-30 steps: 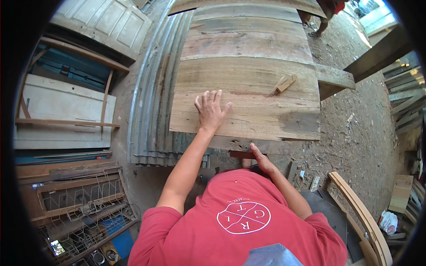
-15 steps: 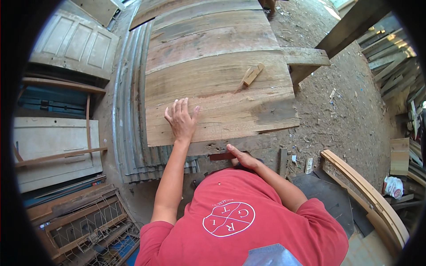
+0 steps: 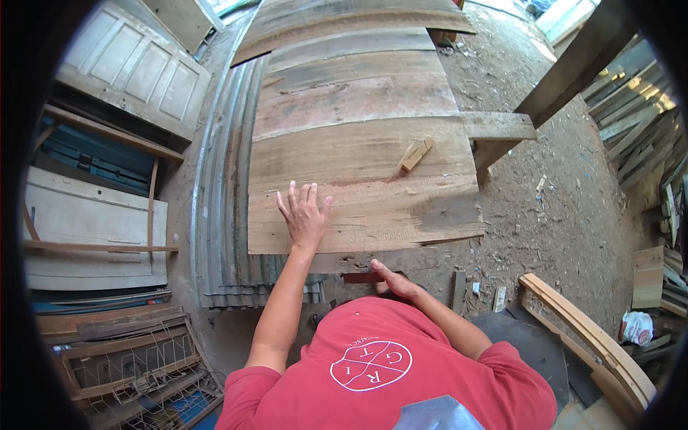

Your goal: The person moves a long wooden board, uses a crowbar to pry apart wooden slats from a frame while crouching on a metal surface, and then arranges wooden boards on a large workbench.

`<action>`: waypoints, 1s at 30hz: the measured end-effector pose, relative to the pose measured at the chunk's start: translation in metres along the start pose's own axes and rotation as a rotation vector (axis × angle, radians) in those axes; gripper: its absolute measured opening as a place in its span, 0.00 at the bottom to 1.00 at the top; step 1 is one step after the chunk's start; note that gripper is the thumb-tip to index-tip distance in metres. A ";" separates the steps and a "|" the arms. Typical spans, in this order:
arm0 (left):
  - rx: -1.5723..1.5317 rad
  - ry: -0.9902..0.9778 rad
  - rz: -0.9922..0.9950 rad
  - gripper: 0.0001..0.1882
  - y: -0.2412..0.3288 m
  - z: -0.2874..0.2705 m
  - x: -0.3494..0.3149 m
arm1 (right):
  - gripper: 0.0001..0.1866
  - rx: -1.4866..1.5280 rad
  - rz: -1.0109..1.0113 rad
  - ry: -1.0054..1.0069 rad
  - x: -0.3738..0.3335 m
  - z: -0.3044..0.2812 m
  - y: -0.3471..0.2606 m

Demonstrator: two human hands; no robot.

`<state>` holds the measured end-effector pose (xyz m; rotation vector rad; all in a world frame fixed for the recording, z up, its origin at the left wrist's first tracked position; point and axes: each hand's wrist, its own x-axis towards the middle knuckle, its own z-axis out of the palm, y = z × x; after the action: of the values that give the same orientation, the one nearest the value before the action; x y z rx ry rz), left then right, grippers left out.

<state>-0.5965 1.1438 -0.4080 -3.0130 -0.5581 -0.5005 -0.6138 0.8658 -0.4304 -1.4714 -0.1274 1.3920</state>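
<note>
My left hand rests on the nearest wide wooden plank, fingers spread and palm down near its left end. Nothing is in its grasp. At the near edge, my right hand is beside a narrower, weathered board, its thumb stretched toward that board. Its other fingers are hidden from view, so their hold cannot be made out. Just left of the thumb a dark red strip shows under the board. Further back on the planks lies a small light-brown wooden block with a slanted, wedge-like piece.
Corrugated metal sheets run along the left side of the planks. Old panelled doors and a wire-strung frame stand or lie further left. At right are a wooden post, a curved timber and stacked scrap wood.
The view has tilted, so the planks sit lower in the picture and more of the far boards shows. Both hands keep nearly the same places on the wood.
</note>
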 end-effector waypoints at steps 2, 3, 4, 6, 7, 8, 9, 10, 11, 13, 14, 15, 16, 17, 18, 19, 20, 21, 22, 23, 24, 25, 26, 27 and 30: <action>-0.052 0.013 0.011 0.27 -0.002 0.001 0.002 | 0.50 0.027 -0.017 0.030 0.009 -0.002 0.015; -0.075 0.020 0.016 0.27 -0.005 0.002 0.002 | 0.50 0.041 -0.027 0.041 0.015 -0.002 0.023; -0.080 0.015 0.020 0.27 -0.006 0.001 0.002 | 0.51 0.035 -0.005 0.052 0.017 -0.004 0.026; -0.091 0.005 0.030 0.27 -0.005 0.000 0.002 | 0.51 0.030 0.036 -0.010 0.018 -0.009 0.027; -0.094 -0.007 0.021 0.27 -0.006 -0.001 0.002 | 0.52 0.029 0.057 -0.040 0.018 -0.010 0.025; -0.098 -0.018 0.012 0.27 -0.006 -0.002 0.002 | 0.52 0.024 0.027 -0.020 0.017 -0.008 0.024; -0.104 -0.032 0.006 0.27 -0.005 -0.004 0.002 | 0.52 0.022 0.011 -0.009 0.016 -0.007 0.023; -0.108 -0.040 -0.007 0.27 -0.004 -0.005 0.002 | 0.53 0.020 -0.006 0.002 0.015 -0.005 0.022; -0.112 -0.049 -0.018 0.27 -0.003 -0.006 0.003 | 0.53 0.019 -0.023 0.015 0.014 -0.004 0.023; -0.104 -0.035 -0.024 0.27 0.000 -0.007 0.002 | 0.53 0.037 0.010 0.015 0.023 -0.006 0.034; -0.093 -0.016 -0.016 0.27 0.001 -0.005 0.000 | 0.54 0.036 -0.003 0.020 0.024 -0.007 0.039; -0.079 0.003 -0.011 0.26 0.000 -0.003 -0.001 | 0.54 0.035 -0.016 0.020 0.023 -0.005 0.036; -0.076 0.009 -0.018 0.26 -0.002 -0.001 -0.001 | 0.53 0.029 -0.031 -0.003 0.020 -0.005 0.034; -0.072 0.016 -0.025 0.25 -0.004 0.000 0.001 | 0.53 0.045 -0.034 0.001 0.020 -0.005 0.030; -0.078 0.013 -0.028 0.25 -0.001 0.000 0.001 | 0.53 0.068 -0.027 0.013 0.014 -0.001 0.024; -0.090 -0.018 -0.038 0.25 -0.001 0.000 0.002 | 0.53 0.091 -0.021 0.024 0.010 0.001 0.021; -0.101 -0.048 -0.047 0.25 -0.003 -0.001 0.005 | 0.52 0.067 -0.012 0.017 0.013 0.000 0.024; -0.111 -0.078 -0.055 0.26 -0.004 -0.003 0.007 | 0.52 0.045 -0.004 0.009 0.015 -0.001 0.023; -0.128 -0.091 -0.049 0.26 -0.006 -0.004 0.007 | 0.51 0.022 0.004 0.001 0.016 -0.001 0.023; -0.145 -0.105 -0.045 0.27 -0.008 -0.006 0.003 | 0.51 0.039 0.005 0.001 0.013 -0.002 0.024; -0.154 -0.119 -0.051 0.28 -0.015 -0.007 -0.004 | 0.52 0.051 0.008 -0.012 0.003 0.005 0.010; -0.163 -0.118 -0.046 0.29 -0.015 -0.008 -0.010 | 0.52 0.068 0.007 -0.013 -0.004 0.007 0.000; -0.172 -0.117 -0.041 0.30 -0.015 -0.010 -0.020 | 0.51 0.078 0.000 -0.025 -0.006 0.007 -0.001; -0.180 -0.115 -0.039 0.32 -0.015 -0.011 -0.030 | 0.50 0.088 -0.007 -0.039 -0.007 0.006 0.000; -0.278 -0.077 -0.110 0.33 -0.017 -0.017 -0.065 | 0.48 0.144 0.049 0.032 0.001 0.005 0.012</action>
<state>-0.6655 1.1355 -0.4132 -3.2906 -0.7183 -0.5079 -0.6243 0.8645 -0.4384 -1.3844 0.0292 1.3873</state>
